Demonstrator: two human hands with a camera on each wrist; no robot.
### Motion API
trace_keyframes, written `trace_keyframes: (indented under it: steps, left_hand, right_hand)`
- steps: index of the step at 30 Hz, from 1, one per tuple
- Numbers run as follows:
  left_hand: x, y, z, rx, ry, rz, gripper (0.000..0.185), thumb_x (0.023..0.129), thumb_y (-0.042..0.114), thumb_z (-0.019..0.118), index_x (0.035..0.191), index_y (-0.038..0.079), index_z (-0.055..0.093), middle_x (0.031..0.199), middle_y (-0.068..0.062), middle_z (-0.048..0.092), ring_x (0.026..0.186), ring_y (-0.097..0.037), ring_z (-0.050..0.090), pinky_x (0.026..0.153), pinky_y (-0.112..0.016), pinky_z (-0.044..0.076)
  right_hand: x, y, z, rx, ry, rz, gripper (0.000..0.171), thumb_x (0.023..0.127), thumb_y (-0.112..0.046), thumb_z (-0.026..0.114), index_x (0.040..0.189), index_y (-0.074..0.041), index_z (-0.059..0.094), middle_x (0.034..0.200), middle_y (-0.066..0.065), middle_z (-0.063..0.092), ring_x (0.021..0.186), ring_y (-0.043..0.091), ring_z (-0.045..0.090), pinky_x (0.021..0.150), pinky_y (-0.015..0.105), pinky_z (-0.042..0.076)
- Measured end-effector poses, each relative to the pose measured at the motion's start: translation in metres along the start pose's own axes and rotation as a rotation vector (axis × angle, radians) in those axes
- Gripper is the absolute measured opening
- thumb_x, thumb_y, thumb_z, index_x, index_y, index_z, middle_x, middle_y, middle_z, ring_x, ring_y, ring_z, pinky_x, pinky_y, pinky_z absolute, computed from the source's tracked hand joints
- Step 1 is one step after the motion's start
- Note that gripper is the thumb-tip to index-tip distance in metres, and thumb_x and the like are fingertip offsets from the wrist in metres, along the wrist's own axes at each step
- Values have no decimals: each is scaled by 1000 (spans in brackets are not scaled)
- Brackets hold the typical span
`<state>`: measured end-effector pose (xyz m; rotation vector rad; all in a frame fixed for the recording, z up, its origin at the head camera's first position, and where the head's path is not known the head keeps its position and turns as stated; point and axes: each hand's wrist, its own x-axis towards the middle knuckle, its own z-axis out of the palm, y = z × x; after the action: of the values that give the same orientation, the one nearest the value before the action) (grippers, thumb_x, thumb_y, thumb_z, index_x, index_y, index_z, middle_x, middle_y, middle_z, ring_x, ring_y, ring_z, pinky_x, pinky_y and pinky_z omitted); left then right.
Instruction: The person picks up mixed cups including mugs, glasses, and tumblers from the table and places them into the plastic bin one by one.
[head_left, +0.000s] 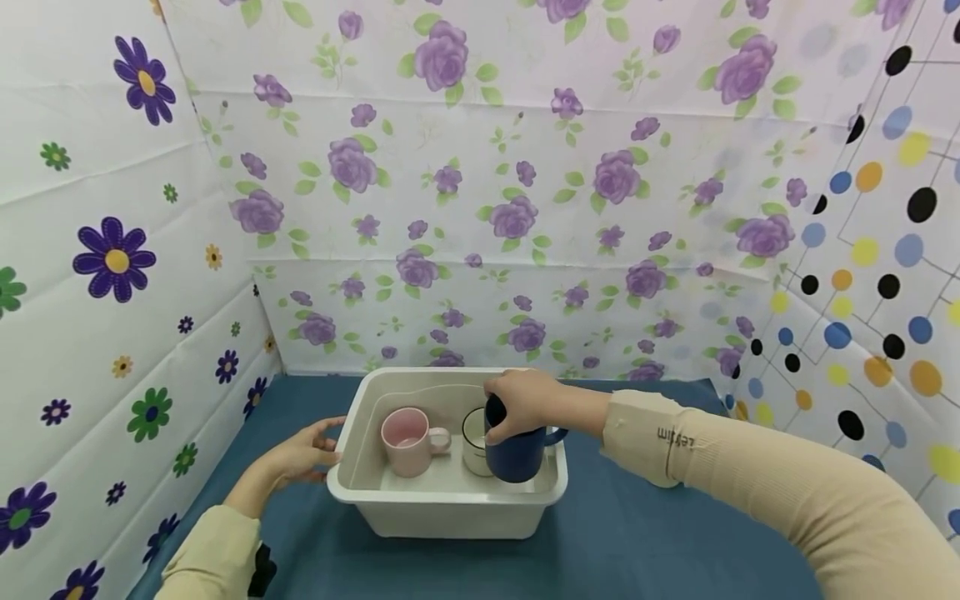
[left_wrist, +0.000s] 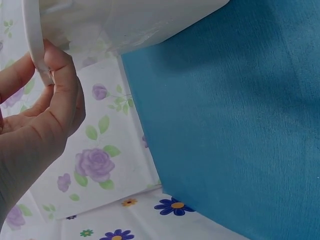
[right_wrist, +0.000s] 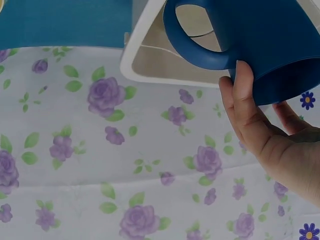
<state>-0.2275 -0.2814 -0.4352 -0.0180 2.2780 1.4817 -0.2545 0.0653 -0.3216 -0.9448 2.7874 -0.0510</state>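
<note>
In the head view my right hand (head_left: 522, 402) grips a dark blue mug (head_left: 516, 456) by its rim, over the right part of a white plastic basin (head_left: 450, 497). The right wrist view shows the fingers and thumb at the rim of the blue mug (right_wrist: 265, 40), its handle free of the hand. My left hand (left_wrist: 52, 105) pinches the basin's rim (left_wrist: 34, 45) at its left side. Inside the basin stands a pink mug (head_left: 408, 446) on the left. Beside it is a clear cup with a dark rim (head_left: 474, 442), partly hidden by the blue mug.
A blue cloth (head_left: 637, 533) covers the table under the basin. A pale object (head_left: 663, 482) lies right of the basin, mostly hidden under the right forearm. Flower-patterned sheets (head_left: 480, 200) hang behind and at the left, a dotted sheet (head_left: 885, 275) at the right.
</note>
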Motion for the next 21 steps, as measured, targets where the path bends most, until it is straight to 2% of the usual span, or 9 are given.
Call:
trace_keyframes:
  steps: [6,11,21]
  left_hand:
    - [-1,2,1,5,15,-24,69,93,2,53,148,-2,11,110,-21,54,89,-19,58,71,-36,51]
    - [-1,3,1,-2,7,-17,69,93,1,52,148,-3,10,111,-22,55,89,-19,59,71,-36,52]
    - [-2,3,1,-16,8,-12,67,93,-1,52,147,-3,12,110,-22,55,91,-20,59,76,-41,53]
  right_hand:
    - [11,-11,3,-33,-22,4,54,76,-48,72,118,-17,59,113,3,64,98,20,61,78,37,51]
    - [18,-17,4,-40,-37,-20,54,77,-49,72,118,-17,59,112,3,64,99,19,61,81,36,51]
    - [36,-31,11,-61,-15,-69,48,75,-48,73,110,-16,61,104,1,65,93,16,59,78,32,49]
